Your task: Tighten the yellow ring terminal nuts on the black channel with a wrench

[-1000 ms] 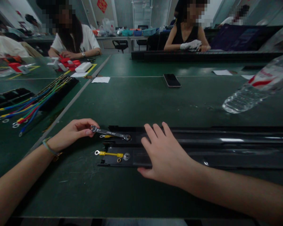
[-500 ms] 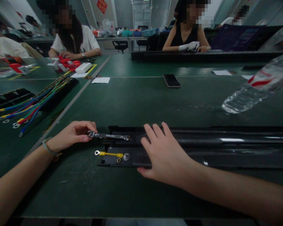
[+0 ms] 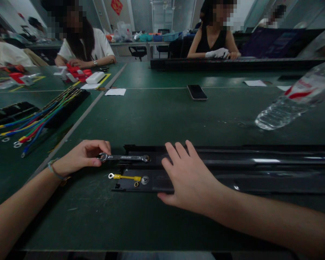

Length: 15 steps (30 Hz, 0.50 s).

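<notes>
Wrench (image 3: 124, 157) ring over a fastener (image 3: 147, 158), spread right hand (image 3: 188, 177) across both rails

Head view: the left hand (image 3: 90, 153) pinches the wrench's open-jawed end between thumb and fingers. The tool lies nearly parallel to the near edge of the bench (image 3: 83, 216), its ring end over the fastener near the left end of the far black rail (image 3: 233, 159). The right hand lies palm down with fingers wide, spanning that rail and the near black rail (image 3: 260, 182), its thumb at the latter's near side; how hard it presses, I cannot tell.

To work well here, I'd keep the ring flat and fully down before pulling, push from the wrench's far end for leverage, and let the right palm resist any twist.

For room, the bench stretches from the left hand down to the near edge. A swing that way would pass over the yellow lead (image 3: 127, 177) and the small nut (image 3: 136, 184) on the near rail, so lift slightly. Toward the far edge, the phone (image 3: 197, 92) sits well apart; the bunched wires (image 3: 40, 122) lie toward the left edge, beyond the seam.
</notes>
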Tool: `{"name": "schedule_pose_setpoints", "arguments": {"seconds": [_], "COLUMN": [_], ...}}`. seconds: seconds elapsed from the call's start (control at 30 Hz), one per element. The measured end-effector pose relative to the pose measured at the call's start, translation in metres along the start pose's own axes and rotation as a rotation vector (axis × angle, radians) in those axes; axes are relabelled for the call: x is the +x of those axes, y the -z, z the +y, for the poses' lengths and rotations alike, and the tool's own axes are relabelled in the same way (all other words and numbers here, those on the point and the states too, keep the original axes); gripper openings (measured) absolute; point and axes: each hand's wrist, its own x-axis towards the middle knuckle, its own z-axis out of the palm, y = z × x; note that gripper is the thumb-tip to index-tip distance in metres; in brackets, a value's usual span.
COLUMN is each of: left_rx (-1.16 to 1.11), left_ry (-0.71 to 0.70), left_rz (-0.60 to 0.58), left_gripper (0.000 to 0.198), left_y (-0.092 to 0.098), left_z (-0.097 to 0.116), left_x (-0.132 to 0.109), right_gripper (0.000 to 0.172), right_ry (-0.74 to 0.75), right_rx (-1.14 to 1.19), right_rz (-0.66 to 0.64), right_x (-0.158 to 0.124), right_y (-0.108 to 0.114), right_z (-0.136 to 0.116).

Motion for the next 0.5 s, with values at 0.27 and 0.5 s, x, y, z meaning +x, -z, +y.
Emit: {"name": "schedule_pose_setpoints", "arguments": {"seconds": [0.27,0.5], "left_rx": [0.0,-0.008], "left_ry": [-0.014,-0.012], "left_rz": [-0.016,-0.005], "left_gripper": [0.014,0.013], "left_y": [0.0002,0.0004], "left_z": [0.0005,-0.0007], "left_x": [0.0001,0.001], "right_gripper": [0.064,0.064], "right_ry": [0.006,0.007], "right_rx": [0.002,-0.004], "right_rz": [0.006,-0.003], "right_x": [0.0003,-0.0003], "right_y": [-0.0006,-0.0007], "right_z": [0.0005,0.0002]}}
